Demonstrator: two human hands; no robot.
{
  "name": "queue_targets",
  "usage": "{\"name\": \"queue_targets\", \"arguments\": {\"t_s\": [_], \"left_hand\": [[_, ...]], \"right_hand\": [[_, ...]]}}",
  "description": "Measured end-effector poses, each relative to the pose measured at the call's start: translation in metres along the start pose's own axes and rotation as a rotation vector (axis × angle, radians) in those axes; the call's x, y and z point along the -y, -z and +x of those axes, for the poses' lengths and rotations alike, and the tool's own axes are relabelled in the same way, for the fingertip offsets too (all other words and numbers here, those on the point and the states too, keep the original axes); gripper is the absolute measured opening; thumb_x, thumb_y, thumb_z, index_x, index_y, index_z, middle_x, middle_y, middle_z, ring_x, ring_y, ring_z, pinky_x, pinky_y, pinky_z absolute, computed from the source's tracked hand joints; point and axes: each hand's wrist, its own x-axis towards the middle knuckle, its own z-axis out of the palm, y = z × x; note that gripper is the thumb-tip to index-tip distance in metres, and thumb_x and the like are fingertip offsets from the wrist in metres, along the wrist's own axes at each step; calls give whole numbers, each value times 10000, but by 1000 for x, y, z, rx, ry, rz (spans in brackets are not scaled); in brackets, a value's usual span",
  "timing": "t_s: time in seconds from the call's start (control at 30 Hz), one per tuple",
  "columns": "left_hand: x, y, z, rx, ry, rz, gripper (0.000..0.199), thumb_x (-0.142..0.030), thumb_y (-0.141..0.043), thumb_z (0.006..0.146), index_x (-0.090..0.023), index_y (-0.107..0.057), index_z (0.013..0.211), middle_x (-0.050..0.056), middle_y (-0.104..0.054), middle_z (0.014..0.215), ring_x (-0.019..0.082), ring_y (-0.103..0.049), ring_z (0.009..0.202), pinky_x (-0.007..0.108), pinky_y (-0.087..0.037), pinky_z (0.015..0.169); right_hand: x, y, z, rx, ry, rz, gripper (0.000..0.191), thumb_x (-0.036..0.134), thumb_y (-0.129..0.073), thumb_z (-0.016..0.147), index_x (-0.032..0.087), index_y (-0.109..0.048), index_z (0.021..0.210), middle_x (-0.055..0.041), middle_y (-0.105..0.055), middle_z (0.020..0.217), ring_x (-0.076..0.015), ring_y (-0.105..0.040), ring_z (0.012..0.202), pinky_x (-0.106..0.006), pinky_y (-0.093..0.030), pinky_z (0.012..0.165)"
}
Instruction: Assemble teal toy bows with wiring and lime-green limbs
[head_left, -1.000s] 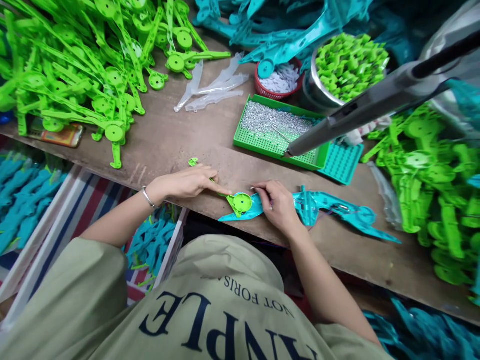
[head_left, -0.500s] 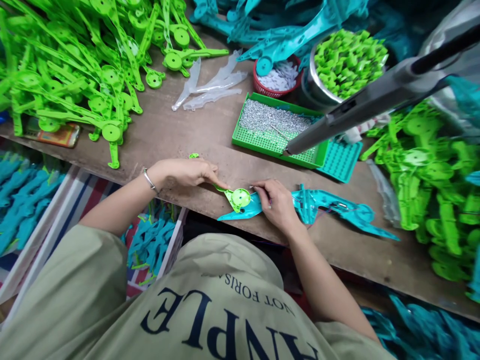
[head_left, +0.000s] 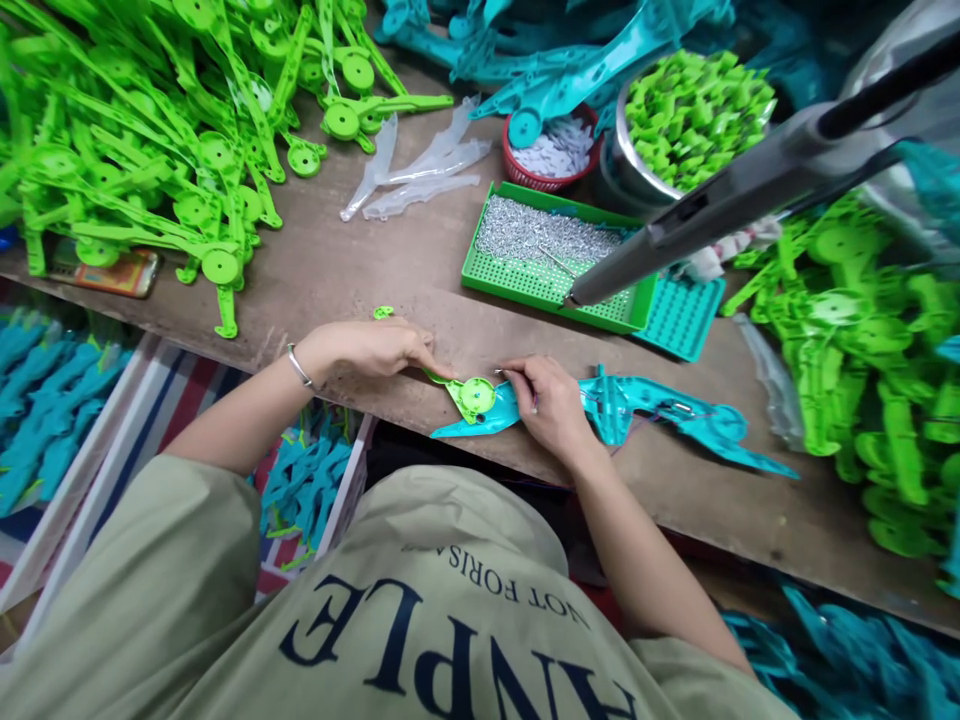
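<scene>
A turquoise plastic part (head_left: 679, 402), long and curved with thin wires along it, lies near the table's front edge. On its left end sits a lime-green plastic part (head_left: 475, 398) with a round disc. My left hand (head_left: 373, 347) is closed over the green part's narrow arm, the index finger pressed along it; the palm hides most of the arm. Beyond those knuckles a small green end (head_left: 383, 312) shows. Bent over the turquoise part, my right hand (head_left: 551, 405) pinches a small shiny metal piece, perhaps a screw, at its fingertips beside the disc.
A green tray (head_left: 555, 290) of small screws stands ahead, with a grey power screwdriver (head_left: 660, 235) hanging over it. Green parts (head_left: 217, 200) pile up at left and right. A red basket (head_left: 546, 182), a metal bucket (head_left: 626, 150) and clear plastic pieces (head_left: 431, 170) are behind.
Both hands and the two parts keep almost the same pose. The whole view has shifted very slightly.
</scene>
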Motion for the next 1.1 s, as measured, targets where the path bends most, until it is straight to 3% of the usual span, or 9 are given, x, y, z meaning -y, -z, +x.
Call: {"name": "queue_targets", "arguments": {"t_s": [0.1, 0.2, 0.3, 0.4, 0.6, 0.7, 0.83, 1.0, 1.1], "left_hand": [[-8, -3, -2, -68, -1, 96, 530, -127, -459, 904, -400, -766, 1238, 43, -681, 922, 202, -581, 896, 305, -424, 872], [-26, -17, -11, -188, 18, 232, 380, -361, -580, 965, -370, -724, 1317, 71, -674, 1096, 251, -579, 1032, 423, -401, 1031], [-44, -44, -20, -301, 83, 345, 764, -714, -671, 856, -244, -614, 1456, 143, -640, 1212, 337, -566, 1139, 577, -344, 1127], [-55, -74, -23, -461, 162, 402, 991, -843, -654, 775, -157, -552, 1483, 208, -608, 1313, 413, -532, 1269, 674, -263, 1183], [-69, -95, -17, -662, 155, 365, 851, -713, -636, 896, -139, -479, 1504, 226, -564, 1453, 417, -452, 1425, 648, -270, 1207], [-77, -92, -10, -819, 198, 312, 476, -474, -516, 1051, -130, -551, 1379, 158, -680, 1257, 295, -610, 1187, 479, -430, 1062], [-80, -89, -2, -941, 275, 278, 241, -311, -449, 1086, -174, -646, 1056, 63, -721, 956, 224, -626, 926, 374, -433, 858], [-77, -97, -1, -1037, 387, 165, 231, -257, -494, 1041, -202, -625, 860, 41, -698, 848, 202, -612, 822, 358, -401, 772], [-77, -104, -1, -1132, 419, 13, 159, -266, -535, 1008, -200, -639, 908, 38, -702, 877, 186, -637, 809, 346, -442, 777]], "right_hand": [[0, 0, 0, -10, -10, -1, 222, 249, -497, 1028, 220, -712, 981, -90, -764, 936, -254, -682, 865, -404, -520, 827], [2, 0, 0, -23, -16, 5, 211, 244, -507, 1024, 222, -711, 975, -87, -759, 920, -255, -682, 862, -402, -522, 826], [2, -1, 0, -39, -25, -4, 217, 239, -504, 1022, 219, -713, 969, -89, -754, 909, -256, -684, 863, -396, -523, 819], [1, -3, -1, -44, -40, -24, 223, 238, -506, 1020, 216, -722, 968, -94, -756, 916, -260, -685, 865, -400, -520, 819], [17, 15, 8, -10, -28, -43, 214, 250, -554, 1008, 219, -765, 993, -86, -748, 900, -257, -682, 875, -402, -512, 817], [40, 27, 21, 24, 39, 98, 214, 232, -568, 1008, 220, -781, 1027, -54, -711, 826, -195, -668, 778, -328, -515, 739], [64, 27, 37, 122, 87, 248, 200, 227, -588, 995, 217, -786, 1018, -50, -720, 813, -171, -672, 749, -303, -527, 710], [65, 9, 46, 206, -171, 604, 341, 397, -724, 897, 215, -702, 1185, -48, -754, 880, -180, -713, 794, -323, -587, 734], [63, 3, 48, 249, -284, 748, 408, 489, -787, 821, 207, -683, 1097, -46, -757, 858, -185, -726, 795, -322, -601, 723]]}}
